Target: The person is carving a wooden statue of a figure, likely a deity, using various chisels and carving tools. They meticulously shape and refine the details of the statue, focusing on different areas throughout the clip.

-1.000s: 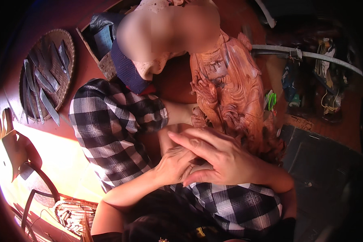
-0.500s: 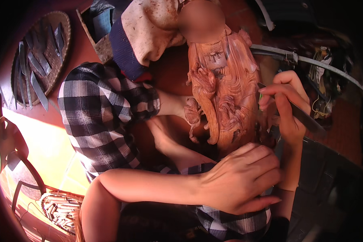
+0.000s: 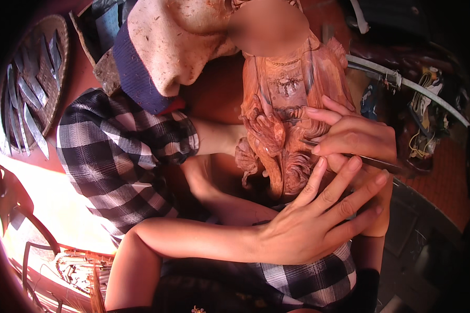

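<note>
Right hand (image 3: 359, 136) has a slim tool (image 3: 377, 163) pinched, tip at the carving (image 3: 290, 117); left hand (image 3: 308, 229)'s open, fingers spread just below.

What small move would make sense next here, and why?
Probably bringing the left hand in to steady the slim tool: its fingers are spread and hold nothing, while the right hand grips that tool, pointing its tip at the carved wooden statue.

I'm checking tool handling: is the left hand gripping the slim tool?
No, the left hand is spread open; the right hand holds the slim tool.
</note>
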{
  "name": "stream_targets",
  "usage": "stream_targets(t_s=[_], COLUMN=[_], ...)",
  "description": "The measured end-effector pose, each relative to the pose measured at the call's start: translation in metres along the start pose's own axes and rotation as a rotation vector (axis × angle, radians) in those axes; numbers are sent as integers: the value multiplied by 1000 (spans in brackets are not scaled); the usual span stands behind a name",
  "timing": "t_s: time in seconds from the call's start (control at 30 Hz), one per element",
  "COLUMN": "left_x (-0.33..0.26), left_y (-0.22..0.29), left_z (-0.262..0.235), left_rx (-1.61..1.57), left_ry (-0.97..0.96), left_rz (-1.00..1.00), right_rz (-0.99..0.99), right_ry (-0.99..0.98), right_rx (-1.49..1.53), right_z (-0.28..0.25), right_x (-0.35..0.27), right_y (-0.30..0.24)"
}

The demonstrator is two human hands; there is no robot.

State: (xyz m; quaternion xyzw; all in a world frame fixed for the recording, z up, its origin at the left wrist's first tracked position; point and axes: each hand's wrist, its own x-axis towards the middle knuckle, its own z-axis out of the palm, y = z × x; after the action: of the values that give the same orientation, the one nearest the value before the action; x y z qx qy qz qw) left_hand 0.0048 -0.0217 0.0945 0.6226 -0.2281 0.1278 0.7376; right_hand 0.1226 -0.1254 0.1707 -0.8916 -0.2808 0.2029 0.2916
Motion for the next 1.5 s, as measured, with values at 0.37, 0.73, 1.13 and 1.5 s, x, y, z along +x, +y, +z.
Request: stream_targets(t_s=[0.37, 0.73, 1.13, 1.5], left_x=[-1, 1, -8, 0], left_y=[0, -7, -11, -16], left_z=[0, -3, -2, -3], left_rx=[-33, -111, -138, -123], left_ry=[-10, -9, -11, 16], left_rz=[-70, -53, -49, -31], right_rz=[-17, 41, -67, 20], right_ry=[-109, -61, -212, 2], right_rx=[-126, -123, -214, -122], right_z=[-2, 2, -4, 7], right_x=[13, 13, 12, 10], right_y=[3, 5, 8, 7])
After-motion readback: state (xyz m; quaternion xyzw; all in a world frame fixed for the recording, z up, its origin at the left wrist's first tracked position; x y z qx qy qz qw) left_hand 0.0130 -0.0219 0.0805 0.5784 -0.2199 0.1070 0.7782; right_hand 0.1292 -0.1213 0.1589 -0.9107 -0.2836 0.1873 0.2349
